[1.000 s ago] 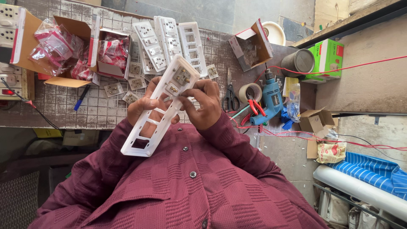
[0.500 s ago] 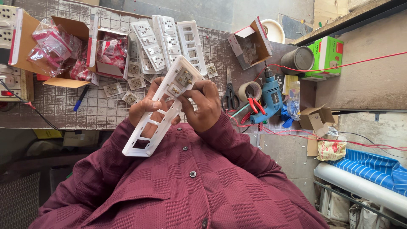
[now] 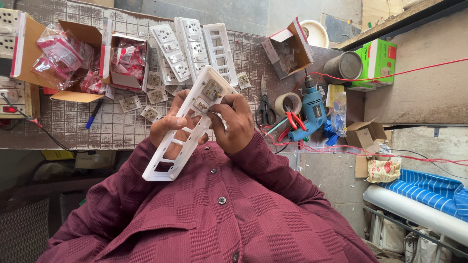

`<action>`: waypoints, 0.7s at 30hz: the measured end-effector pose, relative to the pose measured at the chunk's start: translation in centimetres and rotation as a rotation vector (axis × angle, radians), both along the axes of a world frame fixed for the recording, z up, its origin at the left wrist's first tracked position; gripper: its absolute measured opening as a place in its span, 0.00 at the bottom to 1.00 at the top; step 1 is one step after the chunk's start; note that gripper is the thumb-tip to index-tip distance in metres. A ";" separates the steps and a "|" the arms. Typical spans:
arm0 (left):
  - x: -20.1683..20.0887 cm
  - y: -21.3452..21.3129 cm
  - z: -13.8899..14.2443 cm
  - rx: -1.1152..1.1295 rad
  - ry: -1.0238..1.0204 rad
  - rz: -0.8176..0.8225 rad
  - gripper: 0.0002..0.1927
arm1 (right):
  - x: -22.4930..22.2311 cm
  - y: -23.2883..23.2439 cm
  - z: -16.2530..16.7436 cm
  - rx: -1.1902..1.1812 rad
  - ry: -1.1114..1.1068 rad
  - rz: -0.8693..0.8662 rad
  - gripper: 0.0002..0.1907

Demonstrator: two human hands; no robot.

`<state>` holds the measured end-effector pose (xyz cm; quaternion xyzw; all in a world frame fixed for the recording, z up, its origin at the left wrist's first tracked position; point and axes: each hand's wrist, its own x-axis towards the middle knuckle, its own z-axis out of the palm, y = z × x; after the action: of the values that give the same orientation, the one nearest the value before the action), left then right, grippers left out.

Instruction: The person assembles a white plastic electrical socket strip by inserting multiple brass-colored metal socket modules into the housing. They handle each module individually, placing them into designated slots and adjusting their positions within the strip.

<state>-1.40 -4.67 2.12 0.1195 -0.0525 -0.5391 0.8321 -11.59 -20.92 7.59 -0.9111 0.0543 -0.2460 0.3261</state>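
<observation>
Since a second ago almost nothing has shifted: white switch frame sits at the same tilt against the chest, hands barely re-seated. Left hand wraps the frame's mid-section from behind, fingers closed around it. Right hand grips the upper end, fingers curled tight on the rail, thumb near the fitted socket modules. Frame is held in the air above the lap, just short of the surface, lower slots empty. Risk as I see it: the long plastic frame is supported at one end and the middle only, so pressing hard on a module could flex or crack a thin crossbar, or pop a seated module back out. Loose modules lie on the surface just beyond the hands; finished plates are stacked behind them. Open cartons of bagged parts sit to the left. Scissors, tape roll and blue drill lie to the right, red wire trailing past; a snag on that wire could drag tools.
</observation>
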 end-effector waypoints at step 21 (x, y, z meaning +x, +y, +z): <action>0.0 -0.3 0.3 0.023 -0.065 0.002 0.38 | -0.3 0.1 0.0 0.092 0.065 -0.049 0.11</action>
<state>-1.43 -4.93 2.40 0.1467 -0.0734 -0.5347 0.8290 -11.85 -20.81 7.63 -0.9011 0.0984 -0.2217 0.3594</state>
